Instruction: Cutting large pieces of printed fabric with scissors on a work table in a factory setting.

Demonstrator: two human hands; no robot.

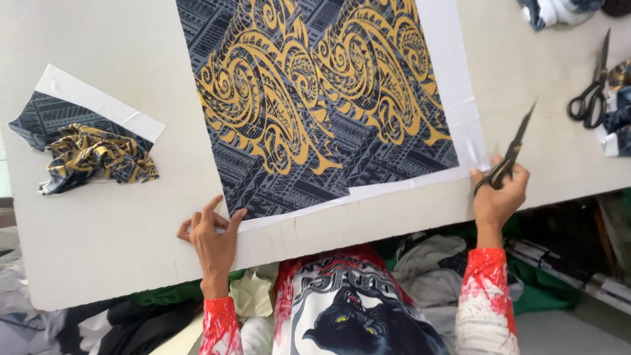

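A large flat sheet of dark grey fabric (315, 105) printed with two golden swirl motifs and edged in white lies on the smooth off-white table (112, 230). The left hand (211, 235), fingers spread wide, presses the table at the sheet's near-left corner, while the right hand (499, 194) grips slim black scissors (511, 152) at its near-right corner. A second black pair of scissors (591, 92) lies right of the sheet, and one crumpled offcut of matching cloth (89, 154) lies to its left.

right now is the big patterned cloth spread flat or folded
Spread flat: the patterned cloth lies smooth on the table, left hand at its corner. Its far end runs out of view.
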